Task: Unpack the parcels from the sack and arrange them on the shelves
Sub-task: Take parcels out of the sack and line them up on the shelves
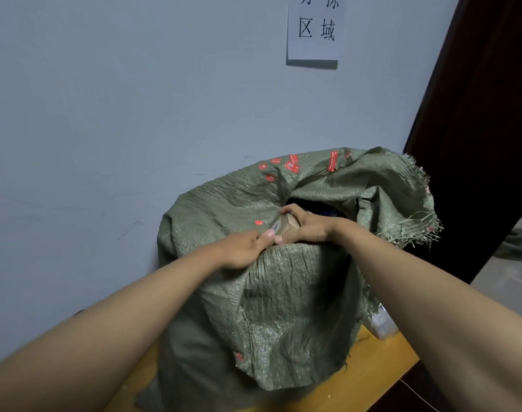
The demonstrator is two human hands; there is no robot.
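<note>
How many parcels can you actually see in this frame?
1: a brown cardboard parcel at the sack mouth, gripped by the right hand. Others may be hidden inside the sack.

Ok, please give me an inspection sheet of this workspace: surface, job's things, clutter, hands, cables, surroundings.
Surface: yellow wooden tabletop, the sack stands on it.
Job's things: green woven sack, mouth open, frayed edge at right; small brown cardboard parcel at the mouth; shelves not in view.
Clutter: pale plastic-wrapped item behind the sack at right, kind unclear.
Hands: left hand grips the sack's near rim; right hand holds the parcel.
Cables: nothing seen.
Surroundings: pale wall with a paper sign in Chinese characters; dark door at right.
</note>
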